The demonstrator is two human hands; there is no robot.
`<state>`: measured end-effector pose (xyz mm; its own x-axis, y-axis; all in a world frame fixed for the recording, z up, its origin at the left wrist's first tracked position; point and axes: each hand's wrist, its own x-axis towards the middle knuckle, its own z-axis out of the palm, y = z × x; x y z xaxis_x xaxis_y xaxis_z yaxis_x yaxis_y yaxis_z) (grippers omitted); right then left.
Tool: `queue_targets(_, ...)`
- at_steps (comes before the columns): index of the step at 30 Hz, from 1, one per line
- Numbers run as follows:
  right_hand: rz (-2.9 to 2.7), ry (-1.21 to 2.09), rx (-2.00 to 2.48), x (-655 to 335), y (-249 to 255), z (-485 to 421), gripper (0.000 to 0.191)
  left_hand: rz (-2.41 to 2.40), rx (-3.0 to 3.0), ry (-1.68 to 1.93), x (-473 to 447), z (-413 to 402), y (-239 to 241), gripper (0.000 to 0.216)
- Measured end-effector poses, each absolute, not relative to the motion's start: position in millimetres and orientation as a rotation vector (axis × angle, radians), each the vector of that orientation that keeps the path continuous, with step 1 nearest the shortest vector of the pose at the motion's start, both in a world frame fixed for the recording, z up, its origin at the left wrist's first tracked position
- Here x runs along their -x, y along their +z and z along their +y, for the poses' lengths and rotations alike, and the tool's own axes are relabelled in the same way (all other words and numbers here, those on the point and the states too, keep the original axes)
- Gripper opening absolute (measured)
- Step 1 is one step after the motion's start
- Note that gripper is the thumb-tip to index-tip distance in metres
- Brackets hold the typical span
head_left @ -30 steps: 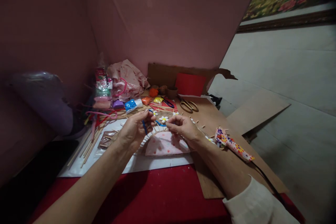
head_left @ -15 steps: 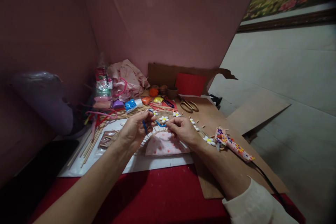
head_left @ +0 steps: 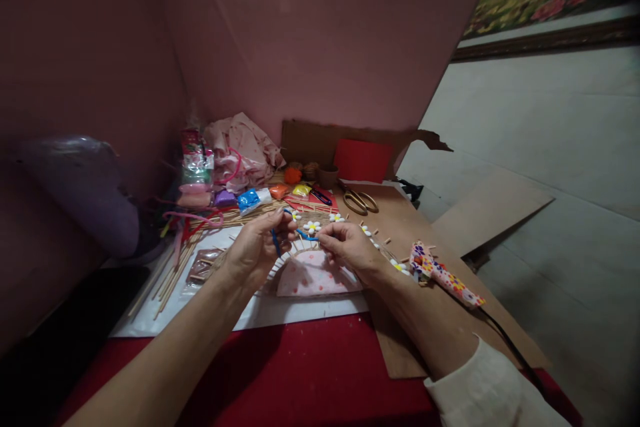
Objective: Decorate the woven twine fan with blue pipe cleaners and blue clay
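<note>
My left hand (head_left: 257, 247) and my right hand (head_left: 347, 245) are raised close together, each pinching one end of a blue pipe cleaner (head_left: 303, 235). The wire bends between the fingertips. Just under the hands lies a fan-shaped piece of sticks with a pink half-round cloth base (head_left: 315, 275). White daisy flowers (head_left: 312, 227) sit along its upper rim.
Gold scissors (head_left: 359, 200) lie on brown cardboard (head_left: 415, 220) behind the hands. A flower-patterned glue gun (head_left: 440, 273) with a black cord rests to the right. Clay packets (head_left: 249, 199), bamboo sticks (head_left: 175, 267) and pink cloth (head_left: 240, 147) crowd the back left. A red mat (head_left: 310, 373) covers the near side.
Both hands stay almost in place. My right hand has shifted slightly, working the blue pipe cleaner's end between its fingertips.
</note>
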<state>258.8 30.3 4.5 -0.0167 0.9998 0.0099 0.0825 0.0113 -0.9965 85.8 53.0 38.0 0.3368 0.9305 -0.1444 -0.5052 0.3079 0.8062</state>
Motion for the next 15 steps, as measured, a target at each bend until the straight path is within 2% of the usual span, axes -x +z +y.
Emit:
queue_targets(10, -1.219, 1.319, 1.120, -259.2, 4.3, 29.5, 0.033, 0.714, -0.726, 1.057, -86.2, 52.6, 40.0, 0.013)
queue_targets(15, -1.156, 1.352, 1.098, -258.9, 4.2, 28.8, 0.031, 0.702, -0.715, 1.066, -86.5, 51.8, 40.4, 0.012)
